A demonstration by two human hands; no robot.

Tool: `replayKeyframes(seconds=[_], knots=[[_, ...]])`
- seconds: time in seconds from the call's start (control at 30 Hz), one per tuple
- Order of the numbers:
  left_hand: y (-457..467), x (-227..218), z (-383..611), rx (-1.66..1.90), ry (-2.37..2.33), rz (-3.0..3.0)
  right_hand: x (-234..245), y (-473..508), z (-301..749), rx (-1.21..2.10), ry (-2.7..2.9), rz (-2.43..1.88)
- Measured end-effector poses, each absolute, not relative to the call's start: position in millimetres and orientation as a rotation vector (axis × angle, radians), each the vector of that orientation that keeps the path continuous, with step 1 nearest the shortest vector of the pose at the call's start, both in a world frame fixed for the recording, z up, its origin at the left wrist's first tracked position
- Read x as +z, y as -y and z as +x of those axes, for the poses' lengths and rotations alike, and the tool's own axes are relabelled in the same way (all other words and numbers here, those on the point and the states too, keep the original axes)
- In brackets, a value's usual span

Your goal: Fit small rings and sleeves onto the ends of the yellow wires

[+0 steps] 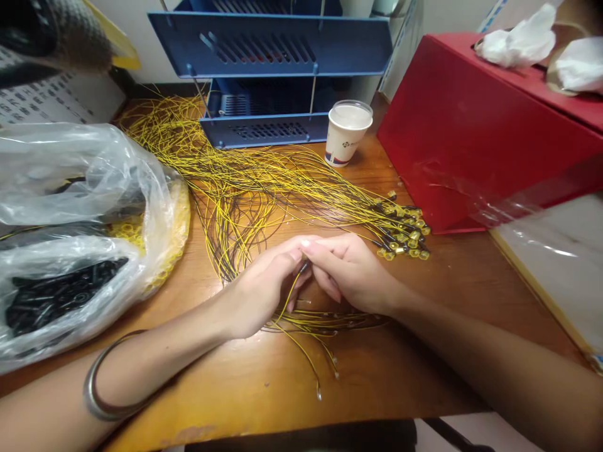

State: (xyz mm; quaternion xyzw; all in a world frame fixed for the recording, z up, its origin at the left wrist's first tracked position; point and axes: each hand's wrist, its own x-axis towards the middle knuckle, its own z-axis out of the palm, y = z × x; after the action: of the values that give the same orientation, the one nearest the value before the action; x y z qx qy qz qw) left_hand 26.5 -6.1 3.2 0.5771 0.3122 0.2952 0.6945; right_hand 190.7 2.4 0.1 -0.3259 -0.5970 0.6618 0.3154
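My left hand (264, 289) and my right hand (351, 273) meet at the middle of the wooden table (245, 389), fingertips pinched together on one thin yellow wire (288, 300) with a small dark piece at its end. Under my hands lies a small bundle of yellow wires (320, 323) with bare ends pointing toward me. Behind them spreads a big tangle of yellow and black wires (245, 182). Its ends carry yellow ring terminals (402, 232) in a heap just right of my right hand. A metal bangle (101, 383) sits on my left wrist.
A clear plastic bag (70, 251) with black parts and yellow rings fills the left side. A blue metal rack (273, 63) stands at the back, a paper cup (347, 132) beside it. A red box (480, 125) and a plastic-covered board (560, 263) are on the right.
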Motion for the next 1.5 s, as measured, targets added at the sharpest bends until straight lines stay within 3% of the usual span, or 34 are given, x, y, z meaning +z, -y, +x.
replayKeyframes(seconds=[0.23, 0.7, 1.5], knots=[[8, 1, 23, 0.649, -0.736, 1.245, 3, -5, 193, 1.564, 1.732, -0.935], [9, -4, 19, 0.650, -0.698, 1.248, 8, -3, 189, 1.510, 1.709, -0.813], [7, 4, 22, 0.643, -0.778, 1.514, 12, -2, 187, 1.737, 1.628, -0.799]])
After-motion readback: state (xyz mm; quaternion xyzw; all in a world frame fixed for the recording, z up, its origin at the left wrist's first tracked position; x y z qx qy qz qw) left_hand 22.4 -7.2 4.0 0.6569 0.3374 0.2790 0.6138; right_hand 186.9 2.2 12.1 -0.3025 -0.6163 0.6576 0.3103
